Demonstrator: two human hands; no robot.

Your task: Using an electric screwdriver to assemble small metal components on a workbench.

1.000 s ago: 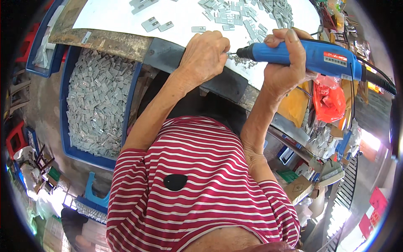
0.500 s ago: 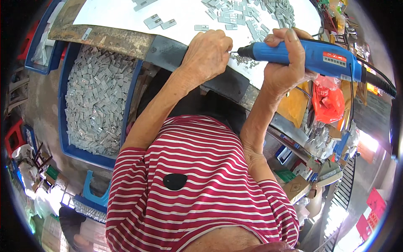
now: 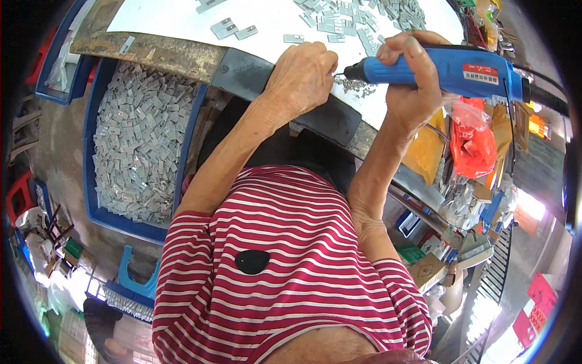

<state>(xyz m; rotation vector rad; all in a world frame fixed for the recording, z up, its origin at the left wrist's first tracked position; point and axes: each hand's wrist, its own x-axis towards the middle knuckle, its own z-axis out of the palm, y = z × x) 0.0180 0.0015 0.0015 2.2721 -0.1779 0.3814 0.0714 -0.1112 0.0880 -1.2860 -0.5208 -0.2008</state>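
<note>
A blue crate holds small grey metal plates.

A white worktop with a worn front edge stands over a grey concrete floor (daylight glares at lower right); cluttered shelves line the right.

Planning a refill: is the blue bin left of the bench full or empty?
Nearly full: the blue bin holds heaped small grey metal plates.

Bags, a box and one tool label

A red-and-white rectangular label sat on the blue power tool's body; an orange-red plastic bag and a yellow bag hung below the bench edge, a brown cardboard box lower right.
</note>
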